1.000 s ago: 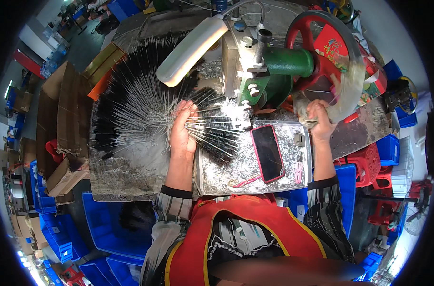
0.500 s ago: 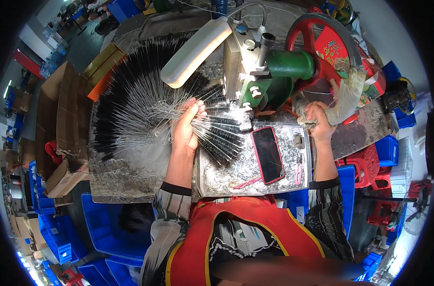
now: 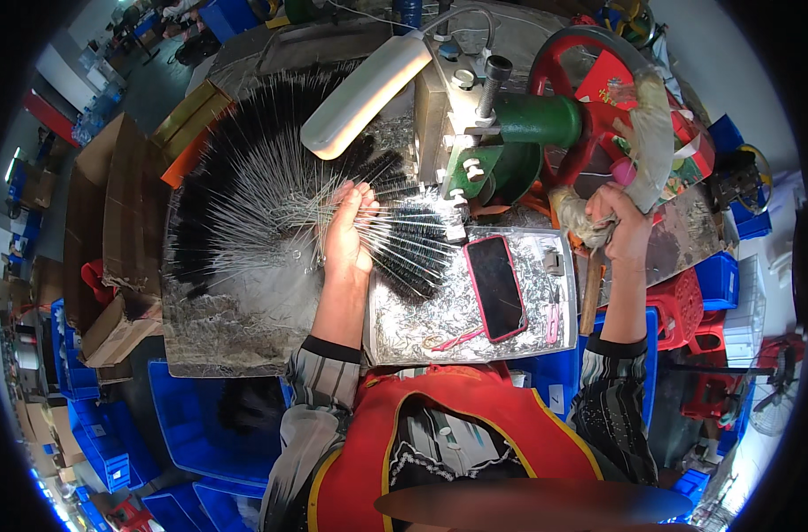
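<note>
Looks like you're mid-feed here: your left hand (image 3: 346, 238) is clamped around a fanned bunch of black bristle brushes with twisted wire stems (image 3: 402, 232), tips pointing right at the grey metal press block (image 3: 447, 115). Your right hand (image 3: 619, 223) is closed on the cloth-wrapped handle (image 3: 574, 217) of the red flywheel (image 3: 599, 84). The rest of the brushes are piled on the bench (image 3: 200, 328) to your left. I'd guess the next move needs one stem lined up in the press before you pull.

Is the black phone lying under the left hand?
No, the phone lies apart on the metal tray; the left hand holds wire brushes.
</note>
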The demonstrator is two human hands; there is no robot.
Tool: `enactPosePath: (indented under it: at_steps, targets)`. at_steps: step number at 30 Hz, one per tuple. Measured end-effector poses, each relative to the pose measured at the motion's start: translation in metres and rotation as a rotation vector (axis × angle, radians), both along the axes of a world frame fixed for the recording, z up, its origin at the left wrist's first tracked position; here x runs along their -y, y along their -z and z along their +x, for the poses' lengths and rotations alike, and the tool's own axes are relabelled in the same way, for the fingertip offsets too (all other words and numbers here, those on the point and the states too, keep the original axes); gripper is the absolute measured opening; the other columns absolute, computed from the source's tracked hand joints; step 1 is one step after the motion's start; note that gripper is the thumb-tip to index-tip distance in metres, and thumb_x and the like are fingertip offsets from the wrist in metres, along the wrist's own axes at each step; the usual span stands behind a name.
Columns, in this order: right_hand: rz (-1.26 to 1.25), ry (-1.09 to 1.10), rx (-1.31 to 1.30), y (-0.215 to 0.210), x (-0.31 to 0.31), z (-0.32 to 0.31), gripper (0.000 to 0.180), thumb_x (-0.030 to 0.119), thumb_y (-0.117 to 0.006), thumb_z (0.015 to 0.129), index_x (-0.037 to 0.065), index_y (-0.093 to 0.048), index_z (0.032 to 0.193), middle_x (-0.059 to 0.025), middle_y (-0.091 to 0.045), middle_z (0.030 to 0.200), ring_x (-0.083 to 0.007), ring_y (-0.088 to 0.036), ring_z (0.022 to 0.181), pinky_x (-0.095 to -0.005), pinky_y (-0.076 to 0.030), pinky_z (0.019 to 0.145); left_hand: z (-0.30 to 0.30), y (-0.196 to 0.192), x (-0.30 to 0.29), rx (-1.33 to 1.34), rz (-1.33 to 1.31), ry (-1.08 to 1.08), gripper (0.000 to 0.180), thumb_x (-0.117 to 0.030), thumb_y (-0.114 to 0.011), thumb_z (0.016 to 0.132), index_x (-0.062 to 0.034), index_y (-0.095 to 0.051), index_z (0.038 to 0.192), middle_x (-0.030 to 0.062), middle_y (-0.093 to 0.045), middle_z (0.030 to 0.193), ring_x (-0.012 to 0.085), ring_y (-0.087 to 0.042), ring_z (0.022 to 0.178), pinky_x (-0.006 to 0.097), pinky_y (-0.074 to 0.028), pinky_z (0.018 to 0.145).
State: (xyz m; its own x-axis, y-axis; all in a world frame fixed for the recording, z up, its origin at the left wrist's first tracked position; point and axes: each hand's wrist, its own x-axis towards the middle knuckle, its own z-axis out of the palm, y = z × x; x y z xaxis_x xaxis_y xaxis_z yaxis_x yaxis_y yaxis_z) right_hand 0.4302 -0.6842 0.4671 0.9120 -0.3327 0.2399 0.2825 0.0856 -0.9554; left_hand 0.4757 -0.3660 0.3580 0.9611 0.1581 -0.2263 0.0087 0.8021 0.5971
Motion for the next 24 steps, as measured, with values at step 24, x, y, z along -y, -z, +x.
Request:
enactPosePath:
  at_steps: [24]
  targets:
    - [-0.175, -0.055, 0.463, 0.063, -0.005, 0.019, 0.019, 0.006, -0.048, 0.078, 0.001, -0.047, 0.06, -0.0066, -0.047, 0.055, -0.0147, -0.047, 0.054, -0.027, -0.039, 0.056, 0.0, 0.0, -0.006, -0.016, 0.078, 0.114, 0.025, -0.011, -0.057, 0.082, -0.0021, -0.048, 0.103, 0.011, -0.059, 0.091, 0.0171, -0.059, 0.077, 0.028, -0.051, 0.068]
